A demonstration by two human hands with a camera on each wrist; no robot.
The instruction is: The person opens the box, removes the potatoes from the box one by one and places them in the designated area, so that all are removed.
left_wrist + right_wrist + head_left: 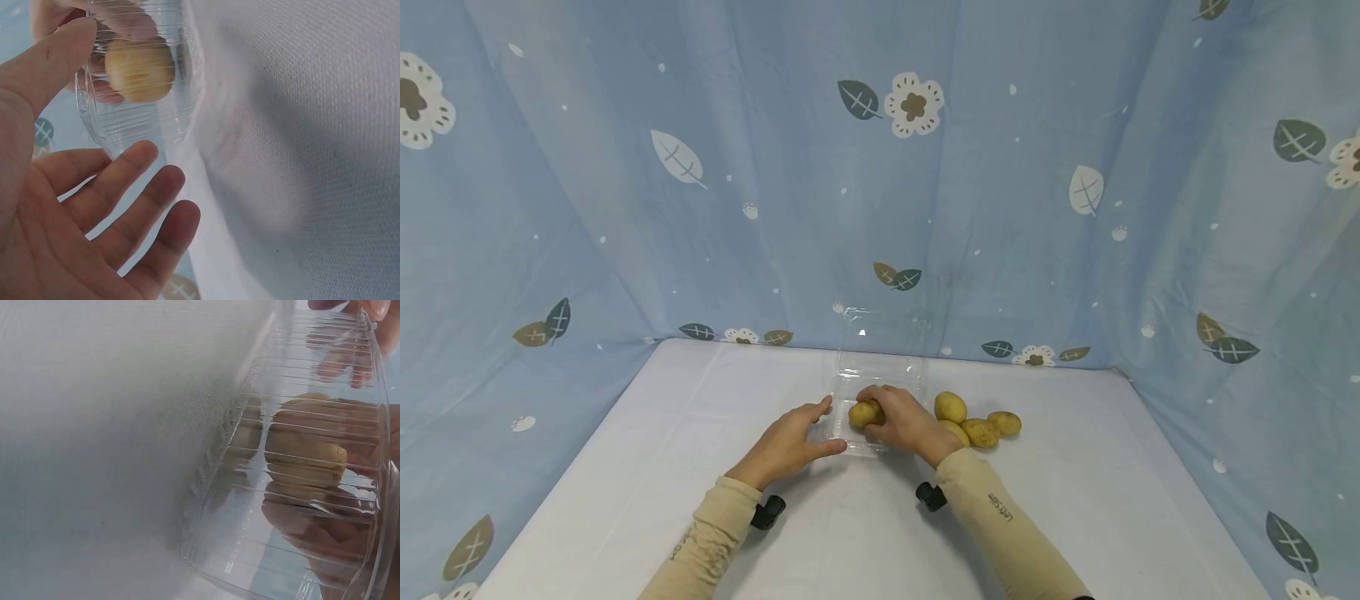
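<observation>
A clear plastic clamshell box stands on the white table with its lid raised at the back. Inside the box my right hand grips a potato. Through the ribbed wall in the left wrist view the same potato shows, with right-hand fingers around it. My left hand is at the box's left side, fingers spread. Its thumb touches the box rim in the left wrist view. In the right wrist view the potato and the holding fingers are seen through the box wall.
Right of the box lie several potatoes in a loose group, partly behind my right wrist. A blue curtain with leaves and flowers hangs behind and at both sides of the white table.
</observation>
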